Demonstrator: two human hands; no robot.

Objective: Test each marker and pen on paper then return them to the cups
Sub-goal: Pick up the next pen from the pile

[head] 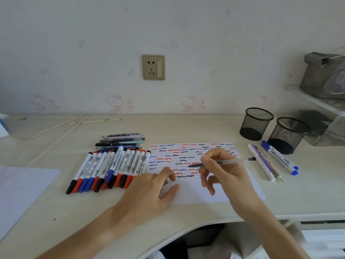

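Observation:
A white sheet of paper (194, 195) covered in red, blue and black squiggles lies mid-desk. My right hand (224, 172) grips a clear gel pen (229, 162), its dark tip pointing left just over the squiggles. My left hand (149, 191) rests on the paper's left edge and pinches a small dark cap between thumb and fingers. A row of whiteboard markers (110, 169) lies left of the paper, with a stack of pens (121, 141) behind it. Two black mesh cups (256, 123) (288, 135) stand at the right.
Two blue markers (280, 158) and a few pens (265, 163) lie right of the paper, in front of the cups. Another white sheet (20, 189) lies at the far left. A clear plastic shelf (321, 101) stands at the right. The desk's curved front edge (186, 228) is close.

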